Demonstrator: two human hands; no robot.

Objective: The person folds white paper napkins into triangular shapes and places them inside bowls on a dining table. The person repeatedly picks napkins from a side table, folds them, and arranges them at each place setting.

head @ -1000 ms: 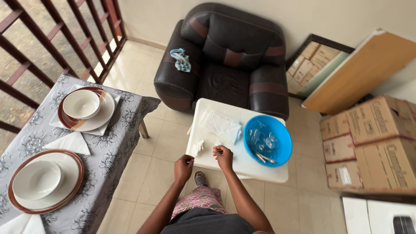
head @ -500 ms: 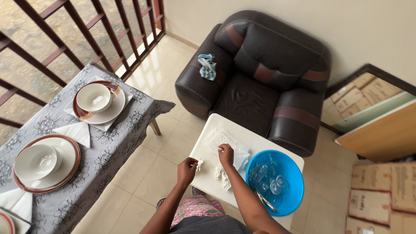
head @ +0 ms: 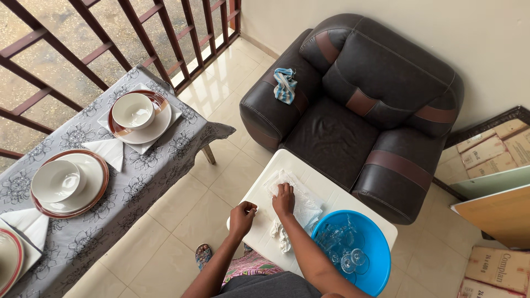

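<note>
Beside the armchair: white side table [head: 326,194], carrying the tissue pack, a crumpled wad and the blue basin.
Blue basin [head: 381,249]: at the table's right end, holding clear stemmed glasses [head: 345,251]; farther right in view than a second ago, likely from the head turning.
Tissue pack [head: 301,203]: flat clear pack of white tissues near the table's middle, just left of the basin.
Right hand [head: 284,200]: now pressed down on the pack, fingers together on its top; a second ago raised near the front edge, pinching a scrap.
Left hand [head: 243,214]: curled shut at the left edge; contents hidden, cannot tell.
Crumpled wad [head: 280,233]: lying loose by the right wrist, released.
Meaning: probably reaching for a fresh tissue.
</note>
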